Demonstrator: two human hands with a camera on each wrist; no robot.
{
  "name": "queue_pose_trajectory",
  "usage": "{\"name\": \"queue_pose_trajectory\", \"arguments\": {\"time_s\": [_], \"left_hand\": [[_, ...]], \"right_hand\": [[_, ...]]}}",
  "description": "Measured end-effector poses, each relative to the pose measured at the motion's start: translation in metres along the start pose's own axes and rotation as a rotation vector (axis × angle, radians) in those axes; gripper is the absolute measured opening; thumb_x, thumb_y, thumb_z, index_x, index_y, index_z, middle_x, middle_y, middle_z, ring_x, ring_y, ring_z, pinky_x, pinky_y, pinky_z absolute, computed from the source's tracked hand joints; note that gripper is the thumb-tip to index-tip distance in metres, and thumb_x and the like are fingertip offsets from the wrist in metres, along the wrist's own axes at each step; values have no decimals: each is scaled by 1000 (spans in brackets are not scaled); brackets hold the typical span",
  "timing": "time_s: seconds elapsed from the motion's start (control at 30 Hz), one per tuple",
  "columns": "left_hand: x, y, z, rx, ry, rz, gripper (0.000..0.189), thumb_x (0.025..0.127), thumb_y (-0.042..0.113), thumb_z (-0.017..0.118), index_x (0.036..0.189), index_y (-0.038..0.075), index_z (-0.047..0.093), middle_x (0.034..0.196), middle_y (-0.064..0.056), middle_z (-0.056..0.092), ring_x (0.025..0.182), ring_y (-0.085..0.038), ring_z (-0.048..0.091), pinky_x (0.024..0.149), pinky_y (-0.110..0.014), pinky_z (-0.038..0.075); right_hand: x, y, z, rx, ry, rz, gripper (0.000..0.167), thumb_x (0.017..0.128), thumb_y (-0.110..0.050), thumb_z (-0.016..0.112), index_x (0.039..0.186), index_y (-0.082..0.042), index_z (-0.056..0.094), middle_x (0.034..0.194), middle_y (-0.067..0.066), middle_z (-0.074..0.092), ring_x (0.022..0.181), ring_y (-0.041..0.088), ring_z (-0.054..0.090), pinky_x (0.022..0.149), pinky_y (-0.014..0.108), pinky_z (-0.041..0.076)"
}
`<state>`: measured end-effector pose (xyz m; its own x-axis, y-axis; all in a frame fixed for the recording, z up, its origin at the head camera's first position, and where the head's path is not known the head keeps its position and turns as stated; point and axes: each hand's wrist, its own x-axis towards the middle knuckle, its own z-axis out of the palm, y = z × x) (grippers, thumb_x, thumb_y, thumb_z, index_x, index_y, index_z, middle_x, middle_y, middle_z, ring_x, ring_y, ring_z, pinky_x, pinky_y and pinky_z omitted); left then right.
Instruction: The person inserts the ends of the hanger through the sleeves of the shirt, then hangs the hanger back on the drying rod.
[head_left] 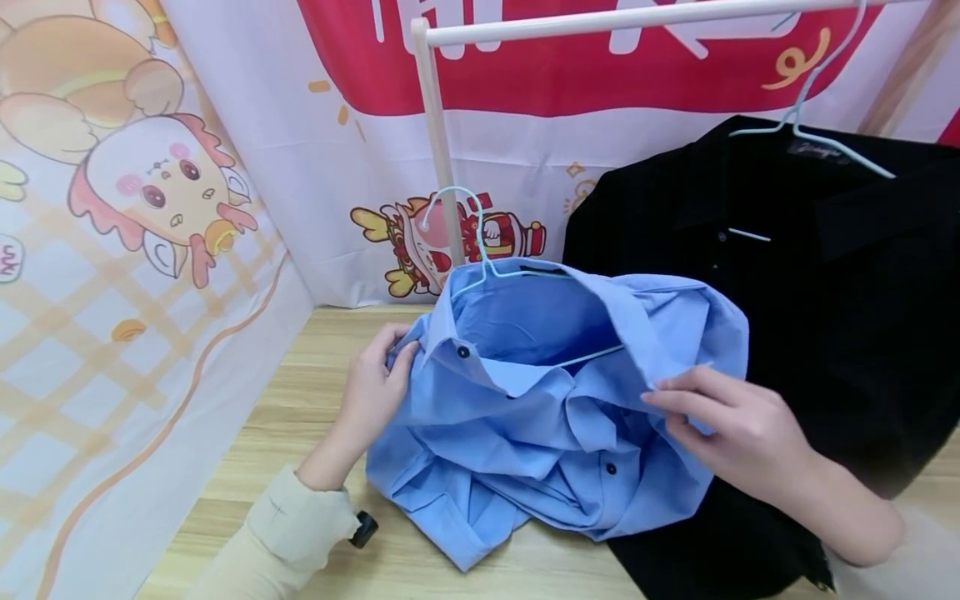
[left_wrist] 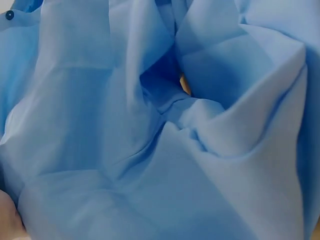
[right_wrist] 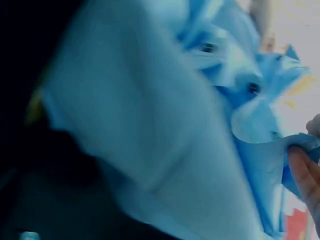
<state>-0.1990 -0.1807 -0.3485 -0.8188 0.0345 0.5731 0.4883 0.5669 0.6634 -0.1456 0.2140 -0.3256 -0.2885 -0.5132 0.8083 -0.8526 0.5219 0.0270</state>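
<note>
A light blue button-up shirt [head_left: 487,417] lies bunched on the wooden table, its neck opening facing up. Inside that opening sits a pale blue wire hanger [head_left: 588,356], its hook standing above the collar. My left hand [head_left: 378,379] pinches the cloth at the left of the collar between thumb and fingers. On the other side, my right hand [head_left: 738,425] pinches the shirt's front edge; its fingers [right_wrist: 306,177] grip a fold in the right wrist view. The left wrist view is mostly blue shirt cloth [left_wrist: 75,120], with a sliver of hand at lower left.
A black shirt [head_left: 847,292] hangs on another pale hanger [head_left: 806,92] at the right, partly behind the blue one. Above runs a white rail [head_left: 600,23] on a wooden post [head_left: 435,117]. Printed cartoon cloth [head_left: 172,183] covers the back and left. The wooden tabletop [head_left: 262,433] shows at left.
</note>
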Motion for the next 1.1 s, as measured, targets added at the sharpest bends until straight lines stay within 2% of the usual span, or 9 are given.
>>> {"name": "queue_pose_trajectory", "arguments": {"time_s": [0.13, 0.23, 0.37, 0.5, 0.63, 0.77, 0.9, 1.0, 1.1], "left_hand": [[-1, -3, 2, -52, -34, 20, 12, 98, -6, 62, 108, -3, 67, 100, -15, 72, 89, -24, 66, 78, -26, 51], [-1, -2, 6, -86, -69, 57, 14, 97, -8, 62, 109, -3, 68, 102, -14, 72, 93, -22, 66, 81, -22, 51], [-1, 5, 14, -127, -88, 106, 15, 95, -9, 64, 109, -4, 68, 104, -15, 73, 96, -23, 66, 84, -22, 50], [-4, 12, 20, -181, -89, 114, 15, 95, -10, 64, 108, -5, 68, 104, -16, 73, 97, -22, 67, 85, -21, 51], [-6, 14, 21, -241, -79, 88, 14, 96, -12, 61, 109, -8, 66, 103, -17, 72, 92, -17, 66, 79, -19, 52], [-5, 12, 14, -265, -26, 63, 13, 97, -12, 59, 109, -10, 64, 101, -21, 72, 86, -9, 64, 73, -18, 51], [-1, 14, 1, -265, 71, 52, 14, 97, -12, 58, 111, -13, 62, 103, -25, 71, 86, -4, 63, 74, -16, 51], [3, 20, -6, -268, 136, 82, 15, 98, -12, 57, 112, -15, 61, 104, -25, 70, 88, -3, 64, 77, -16, 51], [6, 31, -10, -305, 179, 133, 14, 98, -12, 56, 110, -18, 59, 101, -16, 70, 85, -5, 63, 74, -17, 51]], "right_hand": [[-15, 7, 15, 15, -88, -35, 47, 110, -31, 41, 90, -11, 79, 90, 1, 67, 73, 18, 69, 62, 26, 57], [-18, 8, 25, 90, -86, -12, 44, 110, -30, 43, 91, -11, 78, 92, 1, 66, 72, 16, 67, 61, 21, 54], [-8, 4, 34, 182, 20, 42, 41, 108, -29, 49, 90, -8, 78, 90, 4, 65, 73, 19, 67, 59, 15, 51], [6, 2, 42, 210, 139, 54, 37, 106, -24, 52, 88, -6, 79, 87, 6, 66, 78, 24, 69, 61, 16, 50], [13, 3, 48, 210, 151, 32, 36, 106, -21, 51, 88, -5, 78, 87, 7, 66, 80, 26, 70, 64, 17, 52], [14, 5, 47, 198, 174, 10, 37, 107, -21, 51, 88, -2, 78, 89, 10, 67, 79, 26, 69, 74, 14, 52], [21, 6, 41, 214, 269, 6, 34, 106, -21, 57, 90, 1, 77, 92, 17, 69, 84, 27, 68, 88, 13, 50], [34, 4, 34, 226, 368, 6, 31, 104, -20, 60, 90, 3, 76, 93, 21, 69, 87, 28, 68, 91, 15, 49], [51, 1, 27, 218, 473, -5, 29, 102, -17, 63, 88, 4, 75, 92, 22, 69, 85, 29, 68, 92, 17, 50]]}}
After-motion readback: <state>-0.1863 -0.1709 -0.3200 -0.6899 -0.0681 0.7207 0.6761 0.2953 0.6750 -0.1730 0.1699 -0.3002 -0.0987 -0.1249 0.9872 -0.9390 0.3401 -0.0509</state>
